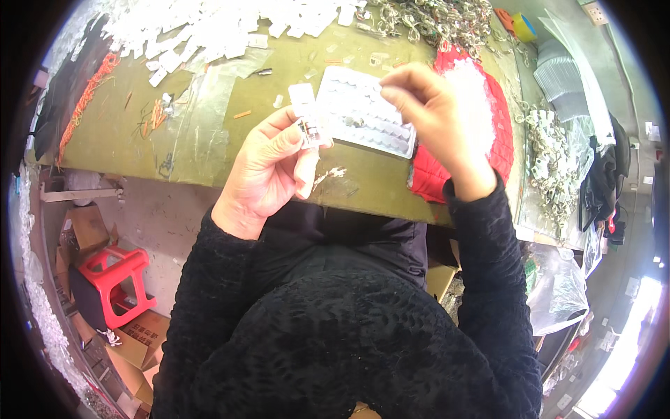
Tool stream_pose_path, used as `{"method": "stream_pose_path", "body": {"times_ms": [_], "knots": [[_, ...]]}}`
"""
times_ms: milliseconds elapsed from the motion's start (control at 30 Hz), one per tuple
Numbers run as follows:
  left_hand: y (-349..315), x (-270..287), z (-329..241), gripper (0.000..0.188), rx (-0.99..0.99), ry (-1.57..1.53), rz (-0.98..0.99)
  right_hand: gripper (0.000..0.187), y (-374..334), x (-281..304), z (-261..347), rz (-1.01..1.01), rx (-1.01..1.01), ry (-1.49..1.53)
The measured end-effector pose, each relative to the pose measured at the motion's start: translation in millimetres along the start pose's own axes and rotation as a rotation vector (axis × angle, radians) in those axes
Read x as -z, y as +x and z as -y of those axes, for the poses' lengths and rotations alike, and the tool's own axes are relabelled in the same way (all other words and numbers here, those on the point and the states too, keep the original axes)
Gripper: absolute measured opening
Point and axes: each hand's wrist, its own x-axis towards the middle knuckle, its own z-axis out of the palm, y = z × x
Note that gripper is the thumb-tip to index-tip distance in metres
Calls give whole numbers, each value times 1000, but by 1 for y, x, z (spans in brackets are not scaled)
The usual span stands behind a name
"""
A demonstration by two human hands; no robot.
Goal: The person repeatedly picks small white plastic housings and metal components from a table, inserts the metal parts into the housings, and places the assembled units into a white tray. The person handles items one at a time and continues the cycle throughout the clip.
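My left hand [269, 157] is raised over the table's near edge, thumb and fingers closed on a small white card [302, 98]. At its lower end is a clear part with dark, shiny bits, too small to name. A pale string [333, 173] shows just below the fingers. To the right, my right hand [429, 105] hovers above the right side of a white tray [342, 78] with rows of scalloped pockets. Its thumb and forefinger are bent toward each other, and whether anything sits between them is too small to make out. A few dark little pieces [356, 122] lie in the tray.
White cards [202, 31] heap along the table's [272, 77] far side, beside a pile of knotted cords [440, 21]. Orange strings [87, 105] lie far left. Red quilted cloth [499, 126] sits under my right forearm. A red stool [118, 283] and cardboard boxes [143, 339] stand lower left.
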Motion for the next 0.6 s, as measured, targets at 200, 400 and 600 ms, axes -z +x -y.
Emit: {"method": "stream_pose_path", "body": {"times_ms": [200,400,600], "knots": [[0,-2,2,41,-14,113,-68,13,-22,-28,-18,-61,378,-375],[1,-4,2,42,-14,132,-73,12,-23,-23,-9,-8,372,-428],[1,-3,2,42,-1,145,-77,11,-26,-14,-12,-31,459,-457]]}}
